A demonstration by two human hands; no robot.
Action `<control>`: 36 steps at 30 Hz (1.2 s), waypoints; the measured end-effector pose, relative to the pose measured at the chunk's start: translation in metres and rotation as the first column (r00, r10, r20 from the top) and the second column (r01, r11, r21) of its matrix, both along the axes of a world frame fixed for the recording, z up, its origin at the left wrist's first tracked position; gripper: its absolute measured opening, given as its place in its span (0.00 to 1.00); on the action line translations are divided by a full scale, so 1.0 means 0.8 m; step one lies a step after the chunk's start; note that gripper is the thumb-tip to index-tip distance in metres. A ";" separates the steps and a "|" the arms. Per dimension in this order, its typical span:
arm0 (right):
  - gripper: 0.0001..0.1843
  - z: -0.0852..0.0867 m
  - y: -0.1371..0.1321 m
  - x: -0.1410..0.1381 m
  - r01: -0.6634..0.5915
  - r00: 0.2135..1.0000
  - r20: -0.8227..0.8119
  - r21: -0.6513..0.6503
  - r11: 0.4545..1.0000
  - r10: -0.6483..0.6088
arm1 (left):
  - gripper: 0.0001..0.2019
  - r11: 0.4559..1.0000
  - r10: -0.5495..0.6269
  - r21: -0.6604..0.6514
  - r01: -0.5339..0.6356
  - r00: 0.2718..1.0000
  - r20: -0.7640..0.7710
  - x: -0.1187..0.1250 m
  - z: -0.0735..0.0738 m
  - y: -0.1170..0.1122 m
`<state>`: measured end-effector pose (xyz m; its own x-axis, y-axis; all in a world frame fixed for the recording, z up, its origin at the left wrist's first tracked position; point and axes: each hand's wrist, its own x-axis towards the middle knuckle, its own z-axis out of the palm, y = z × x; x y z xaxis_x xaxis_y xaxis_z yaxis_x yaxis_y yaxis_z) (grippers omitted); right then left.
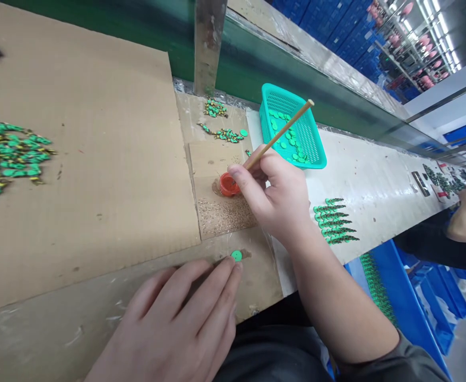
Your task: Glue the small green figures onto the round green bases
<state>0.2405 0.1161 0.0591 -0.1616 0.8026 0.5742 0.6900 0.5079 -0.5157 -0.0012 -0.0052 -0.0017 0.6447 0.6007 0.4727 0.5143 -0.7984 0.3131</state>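
Observation:
My right hand point(275, 193) grips a thin wooden stick point(286, 126) that slants up to the right. The stick's lower end goes down toward a small red cup point(229, 184), partly hidden by my thumb. With fingers pressed together, my left hand point(185, 313) holds a small round green disc point(236, 255) at its fingertips, low on the cardboard. The thumb of that hand is out of sight. Tiny brown grains point(225, 215) lie scattered on a cardboard piece beside the cup. Beyond it are small green, black and yellow pieces point(227, 136).
A turquoise basket point(320, 148) with green discs stands behind my right hand. Rows of green-headed dark pieces point(336, 223) lie to the right. Cardboard point(117, 159) on the left bears a heap of green pieces point(10, 154). Another person's arm point(464, 217) is at far right, beyond blue bins point(408, 297).

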 end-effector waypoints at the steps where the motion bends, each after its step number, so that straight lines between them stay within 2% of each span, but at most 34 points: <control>1: 0.22 -0.001 0.000 0.000 -0.004 1.000 -0.004 0.005 1.000 0.004 | 0.18 1.000 -0.002 0.000 0.002 1.000 0.000 0.000 0.000 0.000; 9: 0.17 0.008 -0.012 -0.002 0.052 0.997 -0.067 0.058 0.997 -0.048 | 0.20 1.000 0.007 -0.016 -0.007 1.000 0.006 0.000 -0.003 -0.003; 13: 0.18 0.019 -0.037 -0.004 0.089 0.991 -0.108 0.102 0.991 -0.078 | 0.21 1.000 0.007 -0.026 -0.007 1.000 0.014 0.000 -0.002 -0.003; 15: 0.18 0.021 -0.052 -0.003 0.102 0.991 -0.089 0.056 0.993 -0.097 | 0.22 0.999 0.005 -0.037 -0.005 1.000 0.015 -0.001 -0.003 -0.004; 19: 0.20 0.010 -0.073 0.001 0.078 0.997 0.001 -0.075 0.994 -0.078 | 0.21 0.999 0.016 -0.052 -0.015 1.000 0.019 -0.002 -0.006 -0.006; 22: 0.20 -0.001 -0.076 0.003 0.064 0.998 0.016 -0.088 0.994 -0.063 | 0.20 0.998 0.027 -0.058 -0.025 0.999 0.025 -0.001 -0.005 -0.006; 25: 0.20 -0.003 -0.074 0.004 0.043 0.999 0.019 -0.079 0.996 -0.042 | 0.21 0.998 0.026 -0.061 -0.024 0.999 0.023 0.000 -0.002 -0.005; 30: 0.13 0.002 -0.093 0.004 0.062 0.992 -0.109 -0.023 0.998 -0.064 | 0.22 0.998 0.030 -0.057 -0.028 0.999 0.027 0.000 -0.001 -0.004; 33: 0.09 -0.006 -0.118 0.000 0.084 0.974 -0.208 -0.043 0.996 -0.091 | 0.23 0.997 0.032 -0.069 -0.031 0.999 0.020 -0.003 -0.005 -0.007; 36: 0.09 -0.020 -0.141 -0.005 0.063 0.971 -0.224 -0.102 0.993 -0.085 | 0.21 0.996 0.026 -0.084 -0.026 1.000 0.002 -0.006 -0.006 -0.009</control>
<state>0.2362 0.0034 0.0434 0.0268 0.8591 0.5111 0.5828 0.4019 -0.7062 -0.0056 -0.0126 -0.0064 0.6270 0.6551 0.4215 0.5336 -0.7554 0.3803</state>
